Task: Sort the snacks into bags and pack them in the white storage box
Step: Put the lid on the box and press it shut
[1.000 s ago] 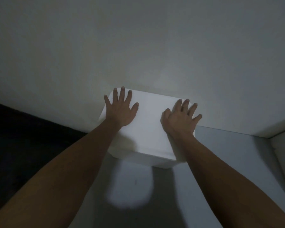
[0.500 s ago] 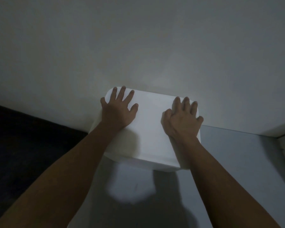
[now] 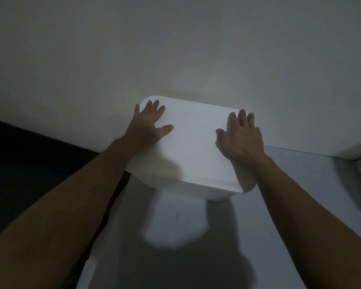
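Dim grey wall (image 3: 175, 49) backs a smooth pale surface (image 3: 300, 205) where the white storage box (image 3: 194, 147) sits, lid on, corners rounded. Both arms reach forward. Left hand (image 3: 148, 126) lies flat on the lid's left side, fingers spread; right hand (image 3: 241, 136) presses flat on its right side, fingers straight. Neither grips anything.
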Demonstrator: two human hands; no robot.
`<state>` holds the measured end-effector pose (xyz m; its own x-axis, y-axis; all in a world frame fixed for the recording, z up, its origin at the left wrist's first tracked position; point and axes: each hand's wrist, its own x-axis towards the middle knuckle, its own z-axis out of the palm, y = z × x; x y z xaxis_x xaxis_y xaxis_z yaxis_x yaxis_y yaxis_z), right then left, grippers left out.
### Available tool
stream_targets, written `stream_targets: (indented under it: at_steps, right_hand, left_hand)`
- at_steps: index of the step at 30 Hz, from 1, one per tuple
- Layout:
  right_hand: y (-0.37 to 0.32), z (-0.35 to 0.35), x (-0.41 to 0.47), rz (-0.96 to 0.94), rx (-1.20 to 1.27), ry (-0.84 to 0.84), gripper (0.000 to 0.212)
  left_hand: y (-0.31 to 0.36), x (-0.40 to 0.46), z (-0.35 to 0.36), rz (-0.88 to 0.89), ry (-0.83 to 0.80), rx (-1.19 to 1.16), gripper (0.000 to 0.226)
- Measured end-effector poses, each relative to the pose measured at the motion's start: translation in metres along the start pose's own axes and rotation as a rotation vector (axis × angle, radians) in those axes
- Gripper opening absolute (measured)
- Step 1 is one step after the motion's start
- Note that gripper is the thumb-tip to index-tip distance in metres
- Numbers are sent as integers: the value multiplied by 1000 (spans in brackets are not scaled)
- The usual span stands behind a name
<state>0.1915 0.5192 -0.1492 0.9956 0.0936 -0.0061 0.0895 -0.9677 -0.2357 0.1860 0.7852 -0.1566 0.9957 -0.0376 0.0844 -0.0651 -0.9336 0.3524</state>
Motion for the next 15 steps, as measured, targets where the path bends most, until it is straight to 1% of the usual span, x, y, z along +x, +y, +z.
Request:
stream_targets:
  at_steps: [2,4,6,11,15]
  right_hand:
    - [8,-7,-14,-32,-7,-49,64]
    - [8,-7,-36,6,-25,-71,64]
    - [1,-1,-58,27,-43,-68,67]
    - [-9,10,-70,24,-46,-7,70]
    - [-9,9,-69,14,-22,0,69]
  left_hand:
    - [-4,-17,-3,29,-39,109,73]
    - [-1,-40,2,-25,-47,213,73]
    - [9,-61,10,-81,-55,276,79]
    - [23,-71,16,-119,-3,296,79]
    - [22,-74,17,-84,51,290,82]
